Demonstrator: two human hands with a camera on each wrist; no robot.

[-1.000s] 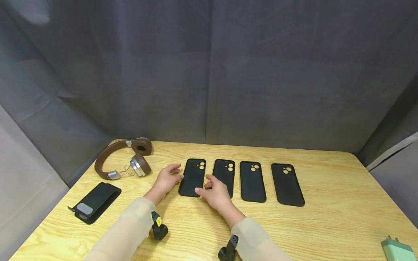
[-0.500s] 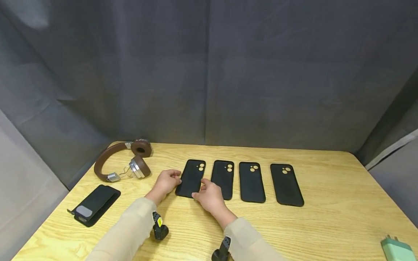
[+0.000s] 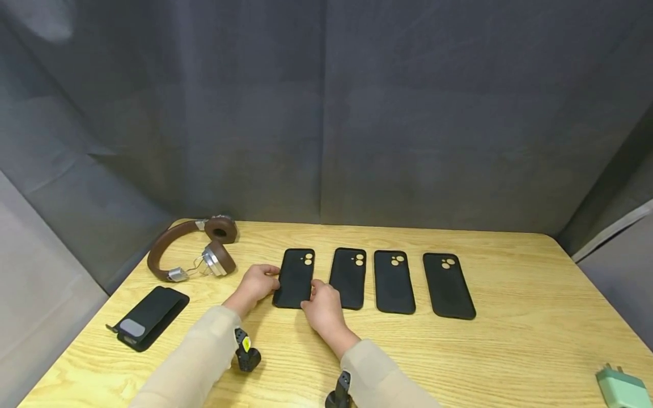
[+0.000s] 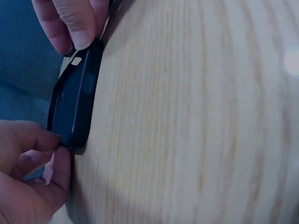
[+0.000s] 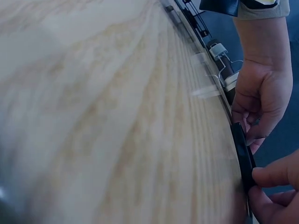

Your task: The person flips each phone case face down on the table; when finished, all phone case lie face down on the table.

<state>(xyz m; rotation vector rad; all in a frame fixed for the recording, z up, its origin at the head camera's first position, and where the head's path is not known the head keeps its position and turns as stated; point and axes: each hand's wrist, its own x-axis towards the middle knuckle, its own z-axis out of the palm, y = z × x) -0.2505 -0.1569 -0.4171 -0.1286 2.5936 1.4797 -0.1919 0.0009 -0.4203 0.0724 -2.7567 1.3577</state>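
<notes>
Four black phone cases lie in a row; the leftmost phone case (image 3: 295, 279) is between my hands, open side up, with camera holes at its top right. My left hand (image 3: 257, 284) pinches its left edge. At its lower right edge, my right hand (image 3: 325, 310) grips it between thumb and fingers. In the left wrist view the case (image 4: 83, 102) shows its side wall close to the wood, a hand at either end. The right wrist view has both hands on the narrow black case (image 5: 244, 154) too. The second phone case (image 3: 348, 279) lies just right of my right hand.
Two more phone cases (image 3: 394, 282) (image 3: 449, 286) continue the row rightward. Brown headphones (image 3: 168, 243) lie at the back left, with a black folding stand-like device (image 3: 153, 314) in front of them. A green plug charger (image 3: 623, 388) sits at the front right. A dark curtain (image 3: 408, 113) borders the table's back.
Both hands have closed onto the leftmost phone case's edges. The case has shifted slightly left and turned straighter, widening the gap to the second case. The other cases stay put.
</notes>
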